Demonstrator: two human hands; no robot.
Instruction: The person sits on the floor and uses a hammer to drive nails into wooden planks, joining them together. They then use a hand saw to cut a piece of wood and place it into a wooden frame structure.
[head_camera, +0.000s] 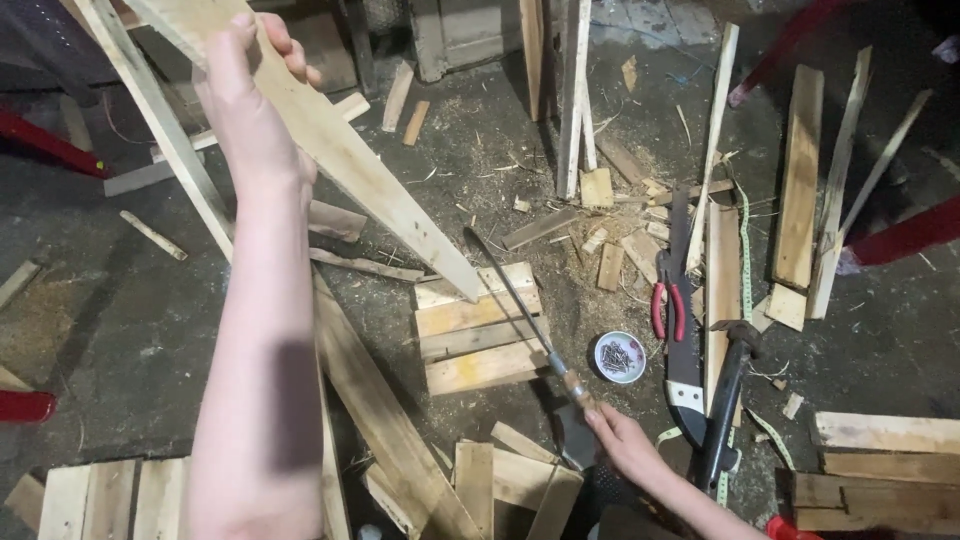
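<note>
1. Dark concrete floor (120, 330) fills the head view, littered with sawdust, splinters and offcuts of pale wood.
2. Left hand (255, 95) is raised high, fingers wrapped around the upper part of a long tapered plank (380, 185). The plank slants down to the right, and its pointed tip rests on a small stack of short boards (475, 340) in the middle of the floor.
3. Right hand (625, 440) is low, closed around the wooden handle of a machete (515, 295). Its thin blade runs up and to the left, across the stack, towards the plank's tip.
4. Just right of the blade sits a small round bowl of nails (620, 357).
5. Beside the bowl lie red-handled pliers (668, 310), a folding saw (683, 330) with a black blade, and a black hammer (728, 400).
6. A green measuring tape (745, 260) trails over planks on the right; more boards lie along the bottom edge.
</note>
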